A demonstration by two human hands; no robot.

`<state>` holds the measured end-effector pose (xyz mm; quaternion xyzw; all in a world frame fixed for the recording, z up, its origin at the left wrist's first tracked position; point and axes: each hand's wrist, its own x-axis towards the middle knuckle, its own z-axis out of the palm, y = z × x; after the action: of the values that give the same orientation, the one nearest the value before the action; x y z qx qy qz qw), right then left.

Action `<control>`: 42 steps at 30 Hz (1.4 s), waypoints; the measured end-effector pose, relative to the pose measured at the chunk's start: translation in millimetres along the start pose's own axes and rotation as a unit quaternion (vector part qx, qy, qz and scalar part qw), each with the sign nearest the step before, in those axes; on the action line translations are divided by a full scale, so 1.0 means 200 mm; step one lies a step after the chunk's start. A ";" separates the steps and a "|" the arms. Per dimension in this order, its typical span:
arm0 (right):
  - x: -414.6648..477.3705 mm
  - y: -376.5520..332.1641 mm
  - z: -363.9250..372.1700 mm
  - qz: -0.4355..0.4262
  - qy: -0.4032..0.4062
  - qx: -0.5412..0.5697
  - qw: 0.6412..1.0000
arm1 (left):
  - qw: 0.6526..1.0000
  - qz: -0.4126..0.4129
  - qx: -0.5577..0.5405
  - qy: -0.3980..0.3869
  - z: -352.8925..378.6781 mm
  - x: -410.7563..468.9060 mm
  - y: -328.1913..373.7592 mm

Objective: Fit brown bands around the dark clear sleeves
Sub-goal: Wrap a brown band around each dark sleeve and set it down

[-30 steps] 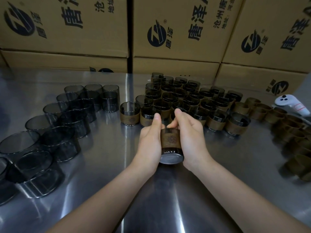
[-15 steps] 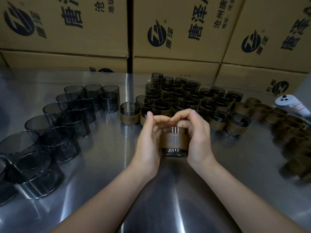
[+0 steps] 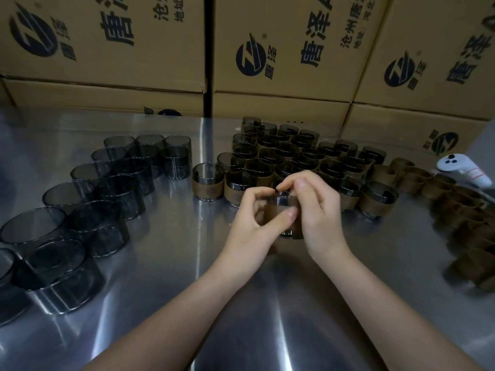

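Left hand (image 3: 249, 226); right hand (image 3: 321, 212); both grip sleeve (image 3: 285, 198); band (image 3: 274, 216) below rim

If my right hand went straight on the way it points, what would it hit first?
Past the held sleeve, probably the front row of banded sleeves beyond the right hand; depth is unclear.

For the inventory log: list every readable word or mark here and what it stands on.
"唐泽", large, on the cardboard boxes.
"唐泽", small, beside each round logo.
"沧州唐" and "地址", cut off, same boxes.
Emblem on brown bands: too blurred.
Red mark on white controller: too small.
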<state>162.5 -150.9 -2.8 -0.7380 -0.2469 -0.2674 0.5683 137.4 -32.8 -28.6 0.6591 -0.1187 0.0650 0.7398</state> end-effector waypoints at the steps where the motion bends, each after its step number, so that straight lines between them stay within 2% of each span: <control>1: 0.01 0.00 0.00 0.003 -0.016 -0.029 0.999 | 1.000 0.002 0.012 0.014 0.00 0.00 0.00; 4: 0.02 0.01 -0.01 0.020 -0.053 -0.109 0.992 | 0.995 0.009 0.088 0.051 -0.01 0.01 -0.02; 9: 0.03 0.02 -0.04 0.099 -0.134 -0.144 0.975 | 0.984 0.012 0.143 0.102 -0.01 0.02 -0.05; 14: 0.03 0.01 -0.05 0.096 -0.137 -0.156 0.973 | 0.976 0.019 0.209 0.063 -0.02 0.02 -0.03; 18: 0.04 0.01 -0.05 0.092 -0.148 -0.208 0.962 | 0.960 0.044 0.261 0.089 -0.03 0.00 0.03; 20: 0.04 0.02 -0.05 0.087 -0.143 -0.223 0.960 | 0.933 0.061 0.326 0.139 -0.06 0.00 0.06; 24: 0.04 0.03 -0.06 0.085 -0.153 -0.260 0.949 | 0.851 0.060 0.468 0.231 -0.15 0.02 0.14; 27: 0.04 0.05 -0.06 0.089 -0.157 -0.270 0.946 | 0.780 -0.010 0.578 0.237 -0.24 0.05 0.17; 29: 0.04 0.05 -0.06 0.094 -0.155 -0.273 0.945 | 0.749 -0.057 0.623 0.217 -0.28 0.06 0.18; 33: 0.04 0.06 -0.06 0.101 -0.153 -0.268 0.946 | 0.712 -0.116 0.663 0.200 -0.33 0.08 0.18; 37: 0.06 0.09 -0.07 0.105 -0.154 -0.281 0.941 | 0.699 -0.166 0.667 0.200 -0.39 0.09 0.19; 42: 0.08 0.14 -0.11 0.119 -0.110 -0.308 0.937 | 0.676 -0.162 0.687 0.209 -0.41 0.09 0.18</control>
<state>191.1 -177.1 -8.1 -0.9257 -0.1242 -0.1778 0.3098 152.6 51.6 2.1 0.9600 0.2256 0.1439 0.0827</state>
